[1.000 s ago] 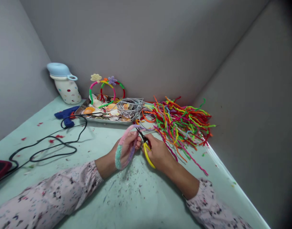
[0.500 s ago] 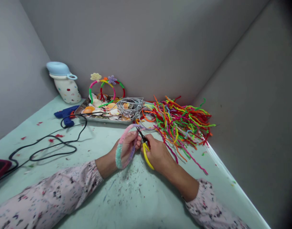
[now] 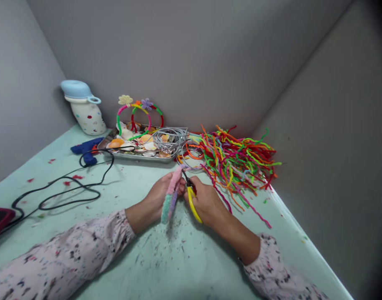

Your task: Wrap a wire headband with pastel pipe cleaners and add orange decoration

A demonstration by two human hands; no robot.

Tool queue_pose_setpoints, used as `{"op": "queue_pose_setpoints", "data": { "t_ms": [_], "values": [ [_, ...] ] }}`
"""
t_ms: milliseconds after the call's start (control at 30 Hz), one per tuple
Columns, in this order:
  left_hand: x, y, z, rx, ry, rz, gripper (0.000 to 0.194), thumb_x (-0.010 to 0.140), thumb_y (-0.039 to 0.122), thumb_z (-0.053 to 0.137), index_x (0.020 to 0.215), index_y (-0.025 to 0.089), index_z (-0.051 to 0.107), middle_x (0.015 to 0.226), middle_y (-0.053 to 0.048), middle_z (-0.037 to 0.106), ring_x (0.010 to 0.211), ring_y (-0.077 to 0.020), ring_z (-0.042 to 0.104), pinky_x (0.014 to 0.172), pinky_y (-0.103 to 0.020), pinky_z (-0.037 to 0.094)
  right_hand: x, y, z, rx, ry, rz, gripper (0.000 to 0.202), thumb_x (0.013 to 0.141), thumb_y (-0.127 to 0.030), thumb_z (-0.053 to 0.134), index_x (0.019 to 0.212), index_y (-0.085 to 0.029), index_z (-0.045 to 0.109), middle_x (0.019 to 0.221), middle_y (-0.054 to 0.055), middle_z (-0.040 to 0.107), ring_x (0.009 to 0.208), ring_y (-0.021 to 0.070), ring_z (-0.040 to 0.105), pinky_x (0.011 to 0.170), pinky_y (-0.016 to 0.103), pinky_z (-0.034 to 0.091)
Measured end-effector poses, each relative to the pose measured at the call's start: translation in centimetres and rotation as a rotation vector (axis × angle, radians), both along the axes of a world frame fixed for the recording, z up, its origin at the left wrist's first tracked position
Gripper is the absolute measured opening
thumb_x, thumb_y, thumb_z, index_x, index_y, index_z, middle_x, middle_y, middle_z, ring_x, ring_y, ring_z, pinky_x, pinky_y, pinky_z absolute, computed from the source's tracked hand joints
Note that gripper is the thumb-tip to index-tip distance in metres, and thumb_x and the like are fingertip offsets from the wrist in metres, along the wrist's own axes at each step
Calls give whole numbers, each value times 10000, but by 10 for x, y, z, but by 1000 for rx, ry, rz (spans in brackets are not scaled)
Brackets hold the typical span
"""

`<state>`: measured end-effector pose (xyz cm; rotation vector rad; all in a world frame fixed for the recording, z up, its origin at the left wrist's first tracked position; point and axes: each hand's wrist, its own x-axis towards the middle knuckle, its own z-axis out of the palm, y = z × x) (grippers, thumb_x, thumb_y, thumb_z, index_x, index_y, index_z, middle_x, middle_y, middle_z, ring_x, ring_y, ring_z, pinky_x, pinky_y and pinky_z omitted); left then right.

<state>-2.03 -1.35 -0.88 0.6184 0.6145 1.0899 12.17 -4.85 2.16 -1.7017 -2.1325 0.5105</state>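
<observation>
A fuzzy pipe-cleaner hoop (image 3: 168,200) in pink, mint and lilac hangs from my left hand (image 3: 158,192), whose fingers pinch it near its top. The hoop is turned nearly edge-on, so it looks like a narrow loop. My right hand (image 3: 208,201) is wrapped round yellow-handled scissors (image 3: 194,208). Their dark blades point up and left and reach the upper part of the hoop, close to my left fingertips. Whether the blades touch the hoop I cannot tell.
Behind stands a metal tray (image 3: 141,158) with shells, two colourful flower-topped hoops (image 3: 150,118) and coiled grey wire (image 3: 170,139). Loose pipe cleaners (image 3: 240,160) are heaped right. Left are a blue glue gun (image 3: 87,150), black cable (image 3: 98,183), a bottle (image 3: 86,112) and a red-edged device (image 3: 0,221).
The hoop in my left hand has turned from a wide open ring to nearly edge-on and swung slightly right. My right hand and the scissors have barely moved.
</observation>
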Motion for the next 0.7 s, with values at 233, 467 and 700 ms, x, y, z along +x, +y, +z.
{"op": "queue_pose_setpoints", "data": {
  "t_ms": [233,467,700],
  "values": [
    [0,2,-3,3,26,17,97,763,223,607,810,139,596,639,-17,581,495,-71,524,463,-167,429,0,-1,-1,-21,0,-10,205,849,-303,469,1022,-204,514,729,41,623,637,167,564,545,234,288],
    [0,2,-2,-11,19,18,109,732,215,647,793,145,591,632,-2,569,477,-55,505,450,-149,420,-1,-2,2,-33,-3,-15,184,854,-280,458,1008,-204,525,681,32,608,573,147,534,506,230,257],
    [-2,2,-1,-22,11,20,128,755,223,633,847,145,591,672,-13,592,508,-59,530,471,-150,433,5,1,14,-52,-162,-48,209,858,-324,468,999,-199,558,688,61,634,574,175,555,497,250,250]
  ]
}}
